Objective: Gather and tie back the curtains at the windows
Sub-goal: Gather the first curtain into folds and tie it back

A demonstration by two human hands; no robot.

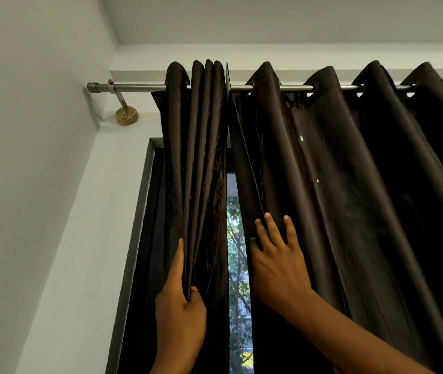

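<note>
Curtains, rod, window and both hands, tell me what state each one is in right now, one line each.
Left curtain: bunched into tight folds at the rod's left end.
Right curtain: spread out in loose waves, covering the window.
Rod: mounted on its bracket, both curtains hung on it.
Window: showing only through a narrow gap between the curtains.
Left hand: gripping the left curtain's folds.
Right hand: flat, fingers spread, on the right curtain's edge.

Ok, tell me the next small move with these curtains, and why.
Probably slide the right curtain rightward along the rod. The left curtain is already bunched and pinched in the left hand, while the right hand lies flat on a panel spread wide, leaving only a narrow gap.
</note>
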